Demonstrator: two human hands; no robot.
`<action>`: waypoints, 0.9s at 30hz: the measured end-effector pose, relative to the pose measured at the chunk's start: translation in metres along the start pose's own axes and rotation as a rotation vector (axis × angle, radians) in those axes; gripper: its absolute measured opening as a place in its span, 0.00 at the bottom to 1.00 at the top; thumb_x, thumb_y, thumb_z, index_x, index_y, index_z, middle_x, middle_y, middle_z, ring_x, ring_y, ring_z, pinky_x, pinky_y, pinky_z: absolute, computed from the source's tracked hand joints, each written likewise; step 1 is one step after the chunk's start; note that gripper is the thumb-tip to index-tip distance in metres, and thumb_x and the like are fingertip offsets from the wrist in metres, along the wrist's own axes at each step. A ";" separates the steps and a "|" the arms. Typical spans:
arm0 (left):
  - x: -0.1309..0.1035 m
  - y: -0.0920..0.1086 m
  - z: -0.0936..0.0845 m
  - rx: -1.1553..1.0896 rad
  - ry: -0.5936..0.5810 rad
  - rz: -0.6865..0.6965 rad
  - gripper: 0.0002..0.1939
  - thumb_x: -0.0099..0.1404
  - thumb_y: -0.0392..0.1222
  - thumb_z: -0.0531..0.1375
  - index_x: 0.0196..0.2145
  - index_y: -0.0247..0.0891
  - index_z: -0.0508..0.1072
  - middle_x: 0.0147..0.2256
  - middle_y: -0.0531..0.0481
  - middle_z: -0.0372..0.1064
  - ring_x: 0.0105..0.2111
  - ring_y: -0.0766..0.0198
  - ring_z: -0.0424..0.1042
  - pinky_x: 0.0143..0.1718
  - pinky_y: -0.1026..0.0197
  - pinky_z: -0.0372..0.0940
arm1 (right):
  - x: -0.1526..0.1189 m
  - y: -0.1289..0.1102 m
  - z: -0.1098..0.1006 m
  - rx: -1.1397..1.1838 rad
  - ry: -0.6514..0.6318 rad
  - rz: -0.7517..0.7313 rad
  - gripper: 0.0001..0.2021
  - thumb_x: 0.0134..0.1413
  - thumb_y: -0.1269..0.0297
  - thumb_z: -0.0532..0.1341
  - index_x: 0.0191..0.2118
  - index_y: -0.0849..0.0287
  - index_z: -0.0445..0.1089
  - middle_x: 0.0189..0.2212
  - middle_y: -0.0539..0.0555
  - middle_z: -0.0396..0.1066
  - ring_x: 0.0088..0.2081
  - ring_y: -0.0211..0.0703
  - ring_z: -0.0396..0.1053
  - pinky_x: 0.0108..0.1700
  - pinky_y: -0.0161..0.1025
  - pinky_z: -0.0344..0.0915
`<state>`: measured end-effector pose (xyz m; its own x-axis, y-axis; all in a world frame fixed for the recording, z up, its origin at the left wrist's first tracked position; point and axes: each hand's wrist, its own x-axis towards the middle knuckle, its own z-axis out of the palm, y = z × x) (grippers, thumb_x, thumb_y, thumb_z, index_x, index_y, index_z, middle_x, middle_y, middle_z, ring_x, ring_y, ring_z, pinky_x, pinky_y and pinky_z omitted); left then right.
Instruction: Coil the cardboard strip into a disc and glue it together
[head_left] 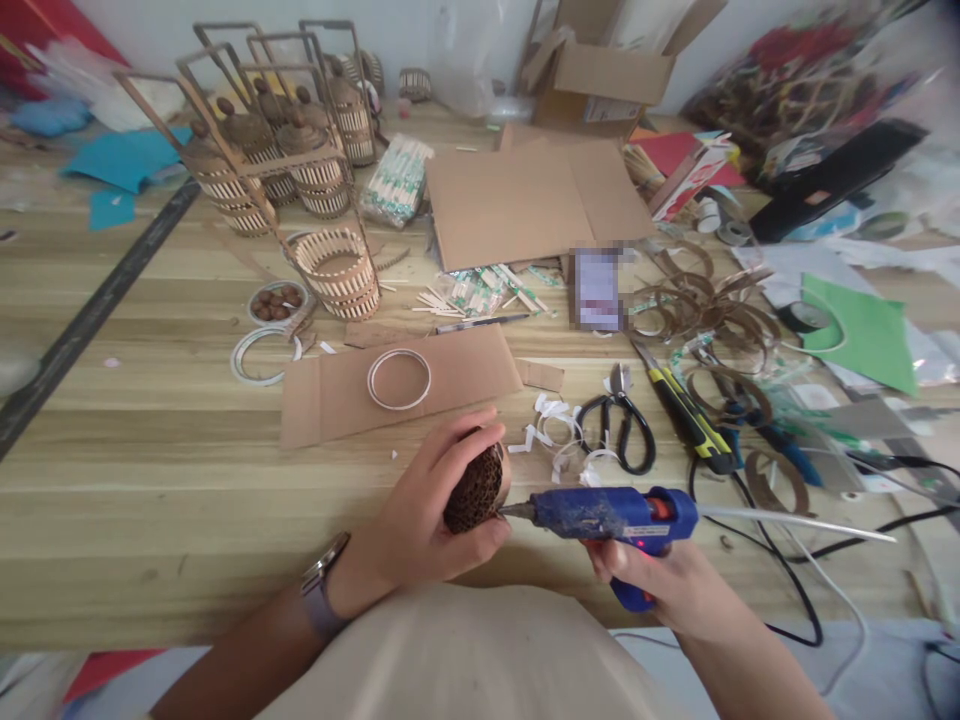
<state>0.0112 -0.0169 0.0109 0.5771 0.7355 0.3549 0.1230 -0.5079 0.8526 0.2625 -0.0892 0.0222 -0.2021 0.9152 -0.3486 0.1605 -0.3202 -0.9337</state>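
My left hand [442, 500] is wrapped around a brown cardboard roll [477, 490], whose corrugated end faces up. A blue hot glue gun [600, 512] is gripped in my right hand [660, 580], a finger at its trigger. The gun's metal nozzle touches or nearly touches the right rim of the roll, and a long white glue stick [802, 522] sticks out of its back. Just beyond my left hand lies a cardboard strip [330, 395] with a white tape ring [400, 408] on it.
Black-handled scissors [626, 430] and a yellow utility knife [694, 420] lie right of centre, near curled brown strips [697, 290]. Slatted baskets [337, 275] with tall handles stand back left. A cardboard sheet [525, 200] lies behind. Cables [780, 560] run along the right.
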 end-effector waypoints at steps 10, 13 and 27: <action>0.000 0.000 0.001 0.004 -0.003 -0.012 0.33 0.68 0.47 0.59 0.67 0.45 0.53 0.64 0.36 0.54 0.64 0.44 0.57 0.63 0.44 0.55 | -0.002 -0.006 0.006 0.007 0.104 -0.057 0.23 0.51 0.42 0.66 0.24 0.57 0.65 0.19 0.46 0.58 0.22 0.34 0.53 0.24 0.33 0.59; 0.000 0.000 0.001 0.009 -0.002 -0.011 0.33 0.68 0.47 0.59 0.67 0.44 0.53 0.64 0.36 0.54 0.64 0.45 0.57 0.63 0.45 0.55 | 0.001 -0.004 0.005 -0.010 0.062 -0.148 0.20 0.53 0.44 0.65 0.25 0.57 0.68 0.19 0.48 0.60 0.22 0.35 0.56 0.23 0.32 0.60; 0.000 0.000 0.002 0.004 0.002 0.000 0.32 0.68 0.47 0.59 0.66 0.44 0.54 0.64 0.36 0.54 0.63 0.46 0.58 0.63 0.46 0.55 | 0.000 -0.014 0.003 -0.044 0.018 -0.137 0.19 0.53 0.46 0.66 0.25 0.57 0.70 0.20 0.48 0.64 0.23 0.36 0.62 0.31 0.35 0.69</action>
<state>0.0130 -0.0175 0.0102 0.5752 0.7367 0.3554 0.1266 -0.5094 0.8511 0.2574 -0.0858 0.0351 -0.2079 0.9539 -0.2165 0.1750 -0.1815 -0.9677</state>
